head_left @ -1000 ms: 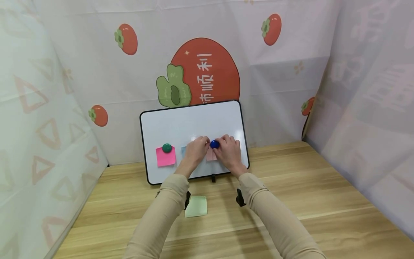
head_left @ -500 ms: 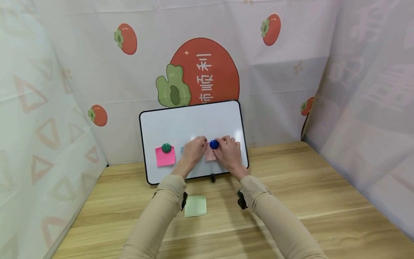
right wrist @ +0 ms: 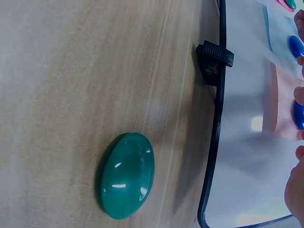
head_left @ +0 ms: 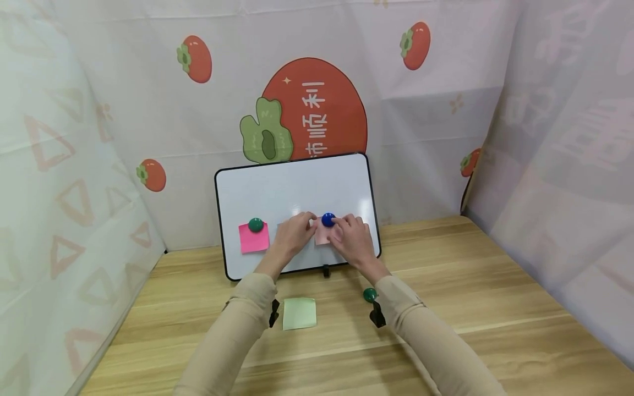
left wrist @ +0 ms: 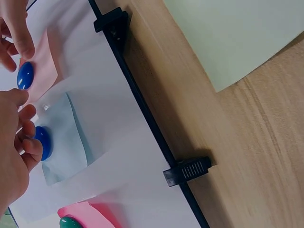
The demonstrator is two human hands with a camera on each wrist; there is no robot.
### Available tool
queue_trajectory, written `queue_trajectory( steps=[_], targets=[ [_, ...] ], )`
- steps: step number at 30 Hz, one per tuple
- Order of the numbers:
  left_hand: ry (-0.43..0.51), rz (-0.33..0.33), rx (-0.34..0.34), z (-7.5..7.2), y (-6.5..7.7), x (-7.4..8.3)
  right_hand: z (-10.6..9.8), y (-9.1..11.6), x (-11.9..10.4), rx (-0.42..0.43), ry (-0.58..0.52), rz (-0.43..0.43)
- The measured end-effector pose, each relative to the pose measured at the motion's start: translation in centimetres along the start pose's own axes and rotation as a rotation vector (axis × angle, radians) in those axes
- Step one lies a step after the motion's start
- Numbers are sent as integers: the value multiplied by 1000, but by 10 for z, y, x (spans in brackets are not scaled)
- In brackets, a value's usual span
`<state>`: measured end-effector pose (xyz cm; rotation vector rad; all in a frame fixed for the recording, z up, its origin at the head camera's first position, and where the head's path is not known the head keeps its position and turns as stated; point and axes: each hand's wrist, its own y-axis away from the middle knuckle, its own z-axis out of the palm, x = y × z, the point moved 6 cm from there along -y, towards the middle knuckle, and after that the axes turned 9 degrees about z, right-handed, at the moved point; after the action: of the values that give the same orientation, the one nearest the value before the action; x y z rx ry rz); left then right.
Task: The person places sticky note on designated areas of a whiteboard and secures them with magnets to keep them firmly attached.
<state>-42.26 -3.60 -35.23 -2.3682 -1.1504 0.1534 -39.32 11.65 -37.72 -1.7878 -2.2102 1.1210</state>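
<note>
A pale pink sticky note (head_left: 322, 235) lies on the whiteboard (head_left: 297, 190) under a blue magnet (head_left: 328, 219). My right hand (head_left: 354, 239) is just right of it, a fingertip touching the magnet's edge and the thumb spread lower. On the other side my left hand (head_left: 293, 236) has loosely curled fingers, with fingertips close to the magnet and the note's left edge. In the left wrist view, a light blue note (left wrist: 66, 142) under a second blue magnet (left wrist: 43, 142) is beside the left hand's lower fingers. My left hand hides most of that note in the head view.
A bright pink note (head_left: 254, 242) hangs at the board's left under a green magnet (head_left: 255, 225). A pale green note (head_left: 299, 313) lies on the wooden table (head_left: 327, 357). Another green magnet (head_left: 370, 295) lies near my right wrist. Black clips (left wrist: 187, 171) support the board's lower edge.
My right thumb has come away from the blue magnet and spread downward. Both forearms have shifted outward a little, uncovering the green magnet on the table. The pink note and its magnet stay in place.
</note>
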Motion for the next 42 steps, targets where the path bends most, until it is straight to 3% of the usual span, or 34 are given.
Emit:
queue_trajectory(
  steps=[6,15,21,37,42],
  targets=[
    [-56,45,6,1,12,-1,3,6,4,-33,1,18],
    [-21,27,-36,3,27,-5,2,18,13,-37,-29,43],
    [15,22,-76,3,37,-4,0,25,18,-88,-53,86],
    [149,-120,-241,15,70,-15,-3,47,25,-128,-102,119],
    [156,-115,-251,17,81,-17,-2,53,31,-184,-83,143]
  ],
)
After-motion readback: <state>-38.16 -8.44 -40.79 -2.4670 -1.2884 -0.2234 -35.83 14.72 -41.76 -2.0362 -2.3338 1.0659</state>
